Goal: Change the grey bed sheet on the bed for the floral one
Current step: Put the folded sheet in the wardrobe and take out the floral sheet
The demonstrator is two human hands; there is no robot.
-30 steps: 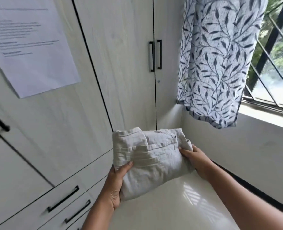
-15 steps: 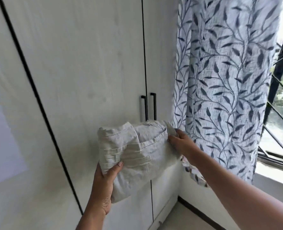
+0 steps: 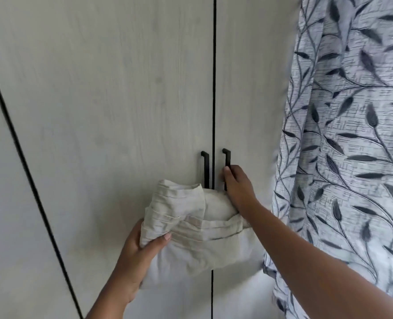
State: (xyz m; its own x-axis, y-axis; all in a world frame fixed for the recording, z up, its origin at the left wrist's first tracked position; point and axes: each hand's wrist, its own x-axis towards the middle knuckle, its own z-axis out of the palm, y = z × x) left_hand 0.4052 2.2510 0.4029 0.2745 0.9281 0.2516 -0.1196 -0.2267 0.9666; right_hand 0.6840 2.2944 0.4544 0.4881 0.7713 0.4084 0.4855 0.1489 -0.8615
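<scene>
The right hand (image 3: 238, 188) has left the folded pale grey fabric sheet (image 3: 202, 233) and grasps the black metal bar handle (image 3: 227, 157) of the pale wood-grain wardrobe door (image 3: 248, 88); the left hand (image 3: 138, 259) alone grips the sheet before the doors.

Left hand (image 3: 133, 256) carries folded grey sheet (image 3: 202, 238): palm under its left near edge, thumb pressed over top fold; bundle held before wardrobe doors (image 3: 122, 100).

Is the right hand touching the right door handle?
Touching. The head view shows the right hand with fingers curled round the black right door handle, covering its lower part, with no gap between them. The left hand grips the folded sheet.
</scene>
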